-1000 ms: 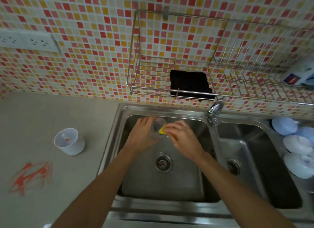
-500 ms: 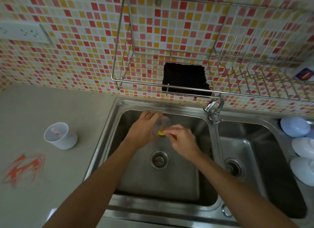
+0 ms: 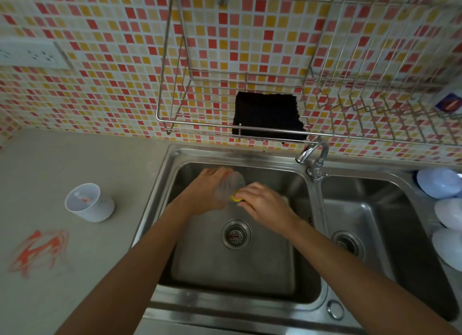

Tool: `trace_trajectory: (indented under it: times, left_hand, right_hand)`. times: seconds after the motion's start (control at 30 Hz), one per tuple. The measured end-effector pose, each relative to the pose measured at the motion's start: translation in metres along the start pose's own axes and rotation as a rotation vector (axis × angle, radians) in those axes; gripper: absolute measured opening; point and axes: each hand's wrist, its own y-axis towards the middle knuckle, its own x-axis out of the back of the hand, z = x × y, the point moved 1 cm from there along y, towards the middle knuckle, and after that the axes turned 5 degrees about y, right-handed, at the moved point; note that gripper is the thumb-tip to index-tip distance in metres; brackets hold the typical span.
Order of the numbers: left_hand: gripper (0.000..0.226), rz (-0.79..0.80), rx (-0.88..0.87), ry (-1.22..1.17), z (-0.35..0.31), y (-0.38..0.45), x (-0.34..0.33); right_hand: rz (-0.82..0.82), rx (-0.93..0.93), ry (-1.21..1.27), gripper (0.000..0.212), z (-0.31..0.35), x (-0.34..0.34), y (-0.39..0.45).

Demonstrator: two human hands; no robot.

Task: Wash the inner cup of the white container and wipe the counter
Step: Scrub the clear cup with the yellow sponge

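Over the left sink basin (image 3: 232, 267), my left hand (image 3: 207, 192) grips a small clear inner cup (image 3: 228, 187), tilted with its mouth toward the right. My right hand (image 3: 265, 201) presses a yellow sponge (image 3: 235, 198) against the cup's rim; most of the sponge is hidden under my fingers. The white container (image 3: 90, 203) stands upright on the grey counter (image 3: 75, 159) left of the sink, with a red smear inside. An orange-red stain (image 3: 40, 252) marks the counter in front of it.
A faucet (image 3: 313, 157) rises between the two basins; the right basin (image 3: 370, 224) lies beside it. A wire rack (image 3: 250, 132) on the tiled wall holds a black cloth (image 3: 267, 117). Pale blue-white rounded items (image 3: 447, 209) sit at the far right. A wall socket (image 3: 32, 56) is upper left.
My hands stay together over the left basin with small scrubbing shifts of the sponge on the cup. The view has drifted slightly left and down.
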Motion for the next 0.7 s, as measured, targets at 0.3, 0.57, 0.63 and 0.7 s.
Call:
trace_trajectory:
  times: [0.3,0.57,0.63,0.7]
  left_hand:
    - [0.094,-0.346,0.146,0.103,-0.009,-0.014,-0.02]
    - [0.077,-0.386,0.056,0.13,-0.002,-0.015,-0.012]
    - [0.078,-0.316,0.015,0.123,0.004,-0.015,-0.009]
    - [0.077,-0.242,-0.028,0.114,0.007,-0.017,-0.009]
  right_hand:
    - [-0.225,-0.049,-0.048,0.024,0.019,0.007,0.005]
    - [-0.226,-0.193,0.347,0.025,0.032,0.002,0.004]
    - [-0.132,-0.092,0.269,0.028,0.027,0.004,0.004]
    - [-0.033,0.104,-0.034,0.034,0.016,0.009,0.006]
